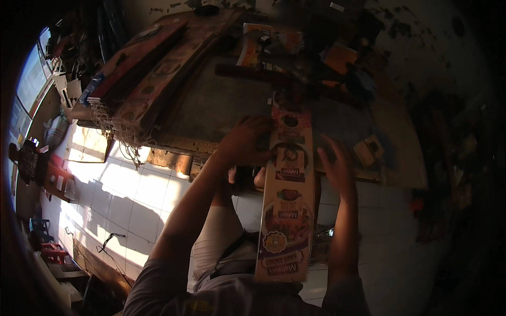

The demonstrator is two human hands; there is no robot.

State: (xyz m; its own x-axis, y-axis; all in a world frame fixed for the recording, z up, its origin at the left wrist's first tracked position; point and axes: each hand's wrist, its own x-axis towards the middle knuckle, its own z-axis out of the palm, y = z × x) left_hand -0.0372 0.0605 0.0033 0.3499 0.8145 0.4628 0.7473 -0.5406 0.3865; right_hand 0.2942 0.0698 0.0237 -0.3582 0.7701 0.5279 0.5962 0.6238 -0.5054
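A long, narrow printed panel with food pictures runs from my lap up onto the dark worktable. At the panel's left edge is my left hand, thumb and fingers apart, its fingertips in shadow against that edge. My right hand is beside the right edge with its fingers spread and nothing in them. A gap shows between it and the panel. The panel's far end fades into shadow under a dark red bar-shaped piece on the table.
Long stacked panels lie at the table's far left, with loose strings hanging off their ends. Printed orange-and-white sheets lie at the back. A small pale block sits right of my right hand. Sunlit white tiles cover the floor.
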